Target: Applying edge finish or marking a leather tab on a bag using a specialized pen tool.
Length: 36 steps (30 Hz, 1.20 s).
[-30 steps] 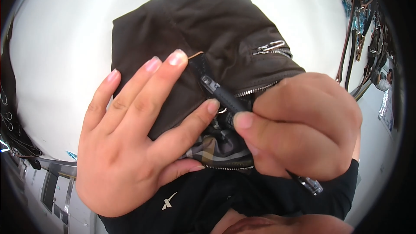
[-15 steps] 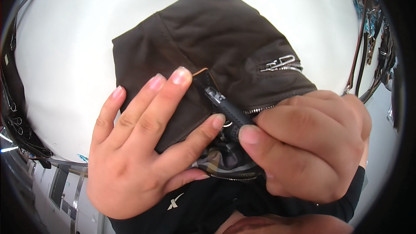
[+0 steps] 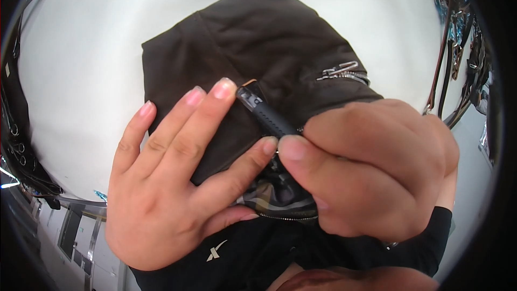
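A dark brown bag lies on the white table, with a silver zipper pull on its right part. My left hand lies on it, fingers stretched and spread, the index fingertip beside a small dark tab with a tan edge. My right hand pinches a slim dark tool between thumb and index finger. The tool has a ridged side and a shiny, partly clear end, which reaches the tab; I cannot tell its exact kind. Below my left thumb, a patterned lining shows in the bag's zipped opening.
The white table surface surrounds the bag. Dark straps with metal rings hang along the left edge. More straps and hardware crowd the right edge. My body in a black shirt is close to the near side.
My right hand has moved up and left, bringing the tool's end further along the tab, next to my left index fingertip. The bag has shifted slightly. My left hand has barely moved.
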Motion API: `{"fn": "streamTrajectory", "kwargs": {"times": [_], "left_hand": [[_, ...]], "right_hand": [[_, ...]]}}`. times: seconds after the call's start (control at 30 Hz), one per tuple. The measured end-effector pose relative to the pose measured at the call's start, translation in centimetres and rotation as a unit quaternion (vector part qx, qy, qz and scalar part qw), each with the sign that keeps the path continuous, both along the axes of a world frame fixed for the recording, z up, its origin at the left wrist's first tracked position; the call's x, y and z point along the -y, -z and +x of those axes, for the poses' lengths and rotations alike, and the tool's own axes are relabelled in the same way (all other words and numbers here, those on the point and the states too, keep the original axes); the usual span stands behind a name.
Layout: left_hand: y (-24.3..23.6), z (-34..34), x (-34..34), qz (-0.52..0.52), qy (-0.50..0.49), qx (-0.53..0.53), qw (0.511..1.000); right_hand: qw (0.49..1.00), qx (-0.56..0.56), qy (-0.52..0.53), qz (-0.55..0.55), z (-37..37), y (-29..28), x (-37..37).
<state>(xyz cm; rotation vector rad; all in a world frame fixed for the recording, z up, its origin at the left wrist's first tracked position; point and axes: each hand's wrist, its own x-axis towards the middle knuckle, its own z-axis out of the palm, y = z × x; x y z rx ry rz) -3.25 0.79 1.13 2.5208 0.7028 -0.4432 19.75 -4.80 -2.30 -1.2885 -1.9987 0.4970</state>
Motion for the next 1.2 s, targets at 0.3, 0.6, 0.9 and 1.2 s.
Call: {"fn": "streamTrajectory", "kwargs": {"times": [0.3, 0.6, 0.9, 1.2], "left_hand": [[0.1, -0.3, -0.2, -0.005, 0.004, 0.006, 1.0], [0.1, -0.1, 0.1, -0.009, -0.007, 0.001, 1.0], [-0.1, 0.1, 0.1, -0.009, -0.007, -0.006, 1.0], [-0.3, 0.3, 0.0, 0.001, -0.002, -0.006, 1.0]], "right_hand": [[1.0, 0.004, -0.005, 0.028, 0.3, -0.3, 0.1], [0.984, -0.013, -0.144, 0.105, 1.3, 0.5, -0.1], [0.976, -0.016, -0.161, 0.148, 1.7, 1.1, -0.1], [0.999, 0.028, 0.014, 0.041, -0.5, -1.2, 1.5]]}}
